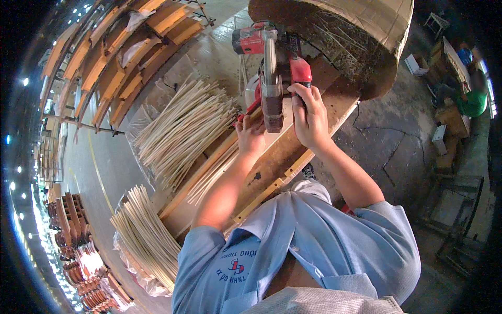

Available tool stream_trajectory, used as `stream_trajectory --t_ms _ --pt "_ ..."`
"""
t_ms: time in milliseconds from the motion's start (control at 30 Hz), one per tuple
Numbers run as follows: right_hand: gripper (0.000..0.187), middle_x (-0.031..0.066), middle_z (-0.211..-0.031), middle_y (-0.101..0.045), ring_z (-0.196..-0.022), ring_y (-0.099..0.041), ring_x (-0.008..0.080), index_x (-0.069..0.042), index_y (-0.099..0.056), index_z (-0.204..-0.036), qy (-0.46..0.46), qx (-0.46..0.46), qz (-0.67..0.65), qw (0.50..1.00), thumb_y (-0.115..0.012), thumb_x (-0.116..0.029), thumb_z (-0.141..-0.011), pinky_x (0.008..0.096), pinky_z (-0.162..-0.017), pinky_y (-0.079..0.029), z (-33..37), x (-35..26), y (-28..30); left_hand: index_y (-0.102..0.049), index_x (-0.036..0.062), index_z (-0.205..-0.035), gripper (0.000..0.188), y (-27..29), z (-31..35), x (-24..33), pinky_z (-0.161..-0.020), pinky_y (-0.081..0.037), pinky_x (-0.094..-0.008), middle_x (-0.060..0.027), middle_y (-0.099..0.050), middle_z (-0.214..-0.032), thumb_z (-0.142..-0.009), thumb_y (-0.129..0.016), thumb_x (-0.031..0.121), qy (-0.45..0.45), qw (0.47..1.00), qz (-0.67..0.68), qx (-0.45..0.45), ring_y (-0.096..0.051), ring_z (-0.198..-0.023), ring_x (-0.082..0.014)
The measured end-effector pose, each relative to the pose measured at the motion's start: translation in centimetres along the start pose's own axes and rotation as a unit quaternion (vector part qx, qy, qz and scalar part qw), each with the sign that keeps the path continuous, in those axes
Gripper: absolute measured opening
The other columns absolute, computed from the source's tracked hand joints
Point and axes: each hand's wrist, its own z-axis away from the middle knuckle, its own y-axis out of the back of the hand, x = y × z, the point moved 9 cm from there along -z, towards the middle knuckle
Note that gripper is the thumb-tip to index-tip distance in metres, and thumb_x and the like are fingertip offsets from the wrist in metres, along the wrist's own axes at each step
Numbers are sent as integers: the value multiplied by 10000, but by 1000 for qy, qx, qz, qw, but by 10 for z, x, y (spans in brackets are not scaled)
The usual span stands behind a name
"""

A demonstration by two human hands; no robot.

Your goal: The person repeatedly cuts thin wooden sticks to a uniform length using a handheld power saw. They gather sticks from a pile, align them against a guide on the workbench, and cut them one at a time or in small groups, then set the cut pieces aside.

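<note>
While the right hand (312,112) reached to the far side of the workbench (272,175), its fingers were wrapped around the handle (300,71) of a red chop saw (270,68), the thumb lying along the near side of the grip. The saw stood at the far middle of the bench, between and beyond the two hands, with its brownish blade guard (272,107) pointing toward the person. The left hand (252,137) was low on the left of that guard, its fingers bent and reaching forward beside the red part of the saw's base; whether they were pressing on a stick or only resting there, I could not tell.

Just left of the left forearm, a few thin, pale sticks (209,180) lay lengthwise on the bench, alongside a wooden strip (196,175). Farther left, a large, loose pile of similar sticks (183,133) was spread over clear plastic (142,123), and another bundle (146,235) lay at the near left, its ends fanned out. A yellow strip (264,196) ran along the bench's near edge. At the far right, a big cardboard box (384,31) stood open toward the saw, with dark, tangled scraps (340,49) inside. Tilted shelves (123,57) bearing wooden pieces rose at the far left, and at the far right a person in green (473,102) was beside some boxes.
</note>
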Motion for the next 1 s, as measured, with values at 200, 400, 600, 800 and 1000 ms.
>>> stream_trajectory --t_ms 200,400,600,800,1000 --pt "265 176 -1085 -559 -949 -589 342 -75 -598 -1230 -6 -9 -19 1000 -530 -27 -979 397 -841 -487 19 9 -5 -729 251 -1171 319 4 -1 0 -982 -393 -572 15 -684 -1287 -877 -635 176 -4 999 23 39 -500 -1300 -301" --pt "459 204 -1196 -580 -956 -669 366 -143 -455 -1429 124 39 4 992 -594 -158 -992 445 -796 -553 -21 1 6 -745 235 -1173 326 0 -2 0 -1000 -389 -582 29 -698 -1270 -883 -622 149 -2 1000 26 6 -493 -1295 -333" --pt "617 60 -1005 -602 -744 -598 107 -115 -330 -1514 -119 21 -330 936 -634 -322 -1018 270 -663 -532 -100 21 0 -731 143 -1195 338 -2 2 -2 -1068 -345 -612 22 -643 -1378 -896 -580 103 30 997 54 -42 -457 -1333 -357" --pt "609 102 -985 -688 -817 -662 121 -38 -479 -1441 -96 70 -267 956 -628 -434 -1002 283 -696 -543 -141 30 15 -719 146 -1219 356 0 0 0 -1086 -333 -622 38 -631 -1395 -899 -571 99 34 997 56 -51 -444 -1349 -361" --pt "445 73 -1067 -678 -944 -617 123 8 -587 -1325 -7 175 -223 959 -555 -344 -1054 276 -844 -501 -116 5 22 -727 151 -1210 347 -3 10 -8 -1087 -323 -624 45 -635 -1391 -903 -571 112 44 996 61 -40 -431 -1359 -361"
